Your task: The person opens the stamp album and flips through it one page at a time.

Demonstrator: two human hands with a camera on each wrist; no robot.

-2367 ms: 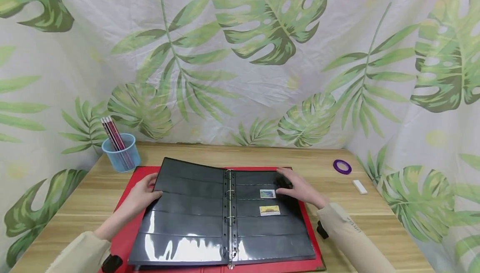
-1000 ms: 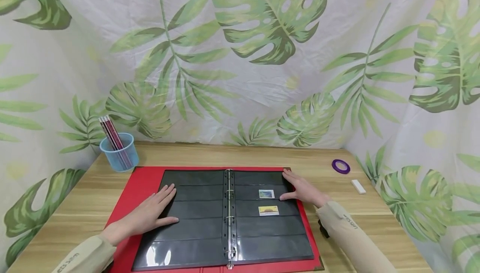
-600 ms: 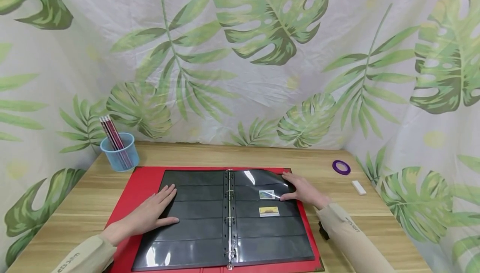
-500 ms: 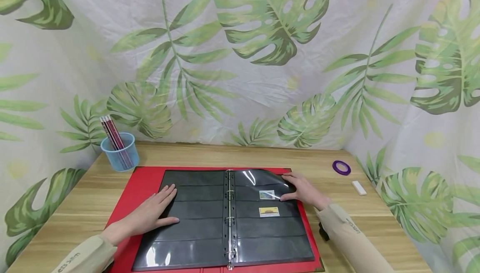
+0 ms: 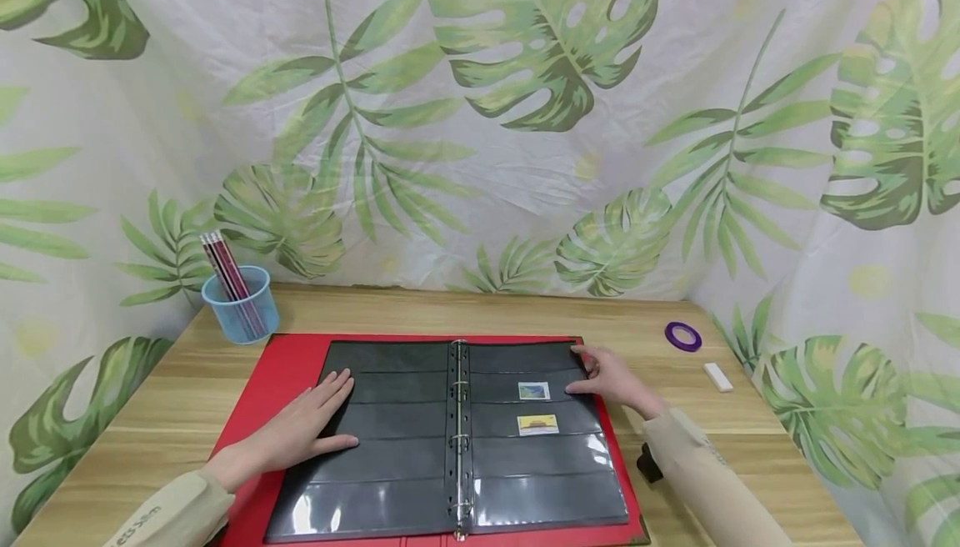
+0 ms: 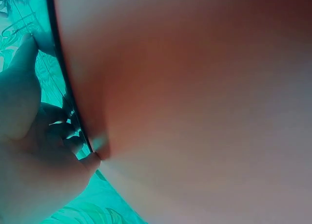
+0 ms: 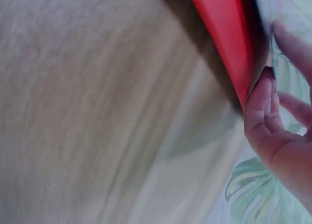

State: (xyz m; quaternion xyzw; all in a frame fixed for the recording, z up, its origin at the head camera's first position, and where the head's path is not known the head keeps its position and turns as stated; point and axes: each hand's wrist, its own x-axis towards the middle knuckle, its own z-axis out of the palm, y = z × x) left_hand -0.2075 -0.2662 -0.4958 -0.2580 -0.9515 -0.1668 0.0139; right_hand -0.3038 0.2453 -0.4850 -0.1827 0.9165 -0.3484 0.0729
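A red ring binder [image 5: 247,414] lies spread on the table with black pocket pages on both sides of its metal rings [image 5: 461,439]. My left hand [image 5: 288,426] rests flat on the outer edge of the left page [image 5: 397,455], fingers straight. At the upper outer edge of the right page [image 5: 540,464], my right hand [image 5: 611,378] pinches the page between thumb and fingers; in the right wrist view that hand [image 7: 278,131] is at the page edge, beside the red cover [image 7: 224,39]. Two stamps, one blue-green [image 5: 534,391] and one yellow [image 5: 537,424], sit in the right page's pockets.
A blue cup [image 5: 243,309] with several pencils [image 5: 227,268] stands at the back left. To the right of the binder lie a purple roll of tape [image 5: 683,336] and a white eraser [image 5: 718,377]. A leaf-patterned cloth [image 5: 480,155] hangs behind the table [image 5: 420,301].
My left hand let go of the raised left page, which now lies flat, and pressed on it. My right hand shifted slightly outward at the right page's edge, whose glare moved.
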